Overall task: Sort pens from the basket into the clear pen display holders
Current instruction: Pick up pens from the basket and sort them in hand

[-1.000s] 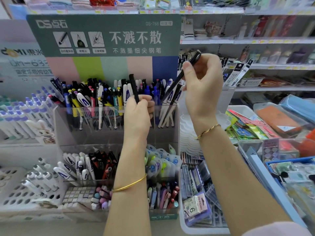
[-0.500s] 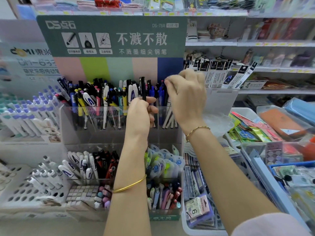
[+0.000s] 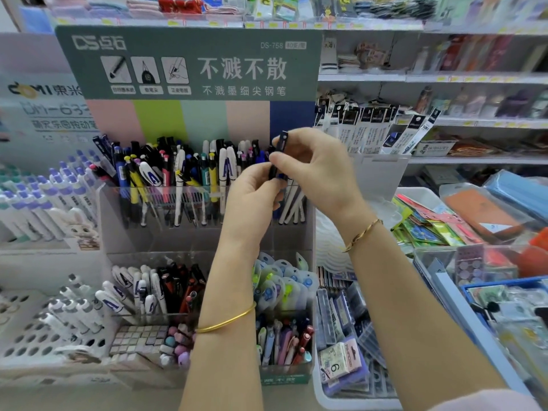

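While both hands sit close together in front of the display, one black pen (image 3: pixel 281 145) stands between them, nearly upright, its top tipped a touch to the right. Right hand (image 3: pixel 317 176) has it up high, thumb and forefinger pinching the barrel just under the cap end. Left hand (image 3: pixel 252 203) is curled round the lower part, fingers folded in tight, and the tip is buried behind them, so where it ends I cannot tell. All of this sits right at the right-hand end of the top holder (image 3: pixel 118 223), which is packed with upright pens (image 3: pixel 178 173), blue, yellow, white and black. Below it, the lower holder (image 3: pixel 142 258) carries more, leaning back in rows. Gold bangle (image 3: pixel 228 321) on the left wrist, twisted bracelet (image 3: pixel 362 235) on the right. Up top, the green sign (image 3: pixel 189 63) heads the display, and just to the right of the hands stands a row of refill packs (image 3: pixel 373 129).
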Action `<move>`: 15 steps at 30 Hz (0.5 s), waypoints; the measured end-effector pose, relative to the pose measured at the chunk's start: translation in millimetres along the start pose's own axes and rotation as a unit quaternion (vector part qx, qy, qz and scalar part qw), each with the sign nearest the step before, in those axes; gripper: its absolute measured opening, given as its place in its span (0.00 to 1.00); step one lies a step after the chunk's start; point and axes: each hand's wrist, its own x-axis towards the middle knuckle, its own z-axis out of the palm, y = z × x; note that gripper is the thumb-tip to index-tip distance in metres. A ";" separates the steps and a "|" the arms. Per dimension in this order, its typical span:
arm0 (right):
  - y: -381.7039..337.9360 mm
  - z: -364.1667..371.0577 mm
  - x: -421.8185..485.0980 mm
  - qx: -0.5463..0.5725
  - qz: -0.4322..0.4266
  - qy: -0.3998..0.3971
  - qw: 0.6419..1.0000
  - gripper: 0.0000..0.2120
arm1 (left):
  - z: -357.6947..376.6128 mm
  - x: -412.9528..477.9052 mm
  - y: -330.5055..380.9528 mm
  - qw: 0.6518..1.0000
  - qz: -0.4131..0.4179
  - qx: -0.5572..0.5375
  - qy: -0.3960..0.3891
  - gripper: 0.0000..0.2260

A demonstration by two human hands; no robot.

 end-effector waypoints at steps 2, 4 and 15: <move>0.3 0.4 1.2 0.045 0.012 0.059 0.997 0.07 | -1.7 0.6 -2.4 1.000 0.003 0.015 0.020 0.13; 0.0 -2.8 5.4 0.069 0.012 0.150 0.986 0.06 | -4.7 1.9 -2.8 0.997 0.000 0.032 0.069 0.15; 3.8 7.7 11.8 -0.078 -0.105 0.240 0.962 0.09 | -9.0 2.1 -4.8 0.990 -0.031 0.040 0.132 0.17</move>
